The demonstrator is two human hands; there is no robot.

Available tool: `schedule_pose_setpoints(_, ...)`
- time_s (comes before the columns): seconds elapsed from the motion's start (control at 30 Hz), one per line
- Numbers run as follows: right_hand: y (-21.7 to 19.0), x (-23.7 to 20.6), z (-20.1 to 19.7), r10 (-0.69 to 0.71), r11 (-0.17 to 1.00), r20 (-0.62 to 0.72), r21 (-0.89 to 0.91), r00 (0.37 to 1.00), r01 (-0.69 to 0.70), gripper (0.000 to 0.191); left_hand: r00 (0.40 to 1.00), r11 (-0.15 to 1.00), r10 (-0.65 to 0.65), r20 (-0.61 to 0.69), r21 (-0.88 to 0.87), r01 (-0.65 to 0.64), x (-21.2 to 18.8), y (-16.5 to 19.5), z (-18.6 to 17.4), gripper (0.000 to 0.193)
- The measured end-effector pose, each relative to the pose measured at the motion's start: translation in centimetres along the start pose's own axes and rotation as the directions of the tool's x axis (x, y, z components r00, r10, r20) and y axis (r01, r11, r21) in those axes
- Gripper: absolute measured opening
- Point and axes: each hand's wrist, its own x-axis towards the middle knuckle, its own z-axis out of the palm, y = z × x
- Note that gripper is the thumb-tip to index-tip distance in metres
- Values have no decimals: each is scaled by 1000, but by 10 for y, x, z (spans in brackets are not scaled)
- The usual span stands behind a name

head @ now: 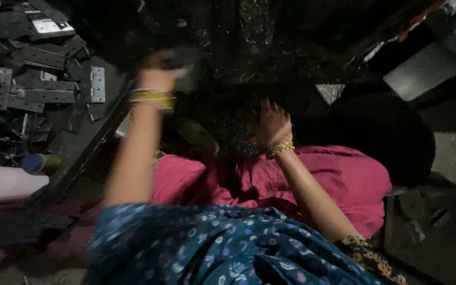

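Fabric nearest: blue floral sleeve (212,248), then pink cloth (339,179) over the lap. Beyond the cloth, the right hand (271,124) is curled shut on something dark, unidentifiable. The left hand (157,79), blurred, closes on a pale metal piece (183,66), probably stiff and sharp-edged. Left of it lie flat metal hinge plates (38,89).
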Motion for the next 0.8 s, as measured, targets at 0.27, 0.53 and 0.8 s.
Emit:
schedule_pose_setpoints(0.27,25,-5,20,-92,983,83,-152,992,103,76,988,979,90,-125,192,-65,-13,130,118,44)
schedule_pose_setpoints(0.53,5,35,-3,79,992,227,-116,971,-54,80,976,887,207,-70,435,-157,-1,136,129,52)
schedule_pose_setpoints(0.8,38,-9,64,13,1000,233,-22,972,-8,71,976,880,206,-64,448,-157,6,125,117,52)
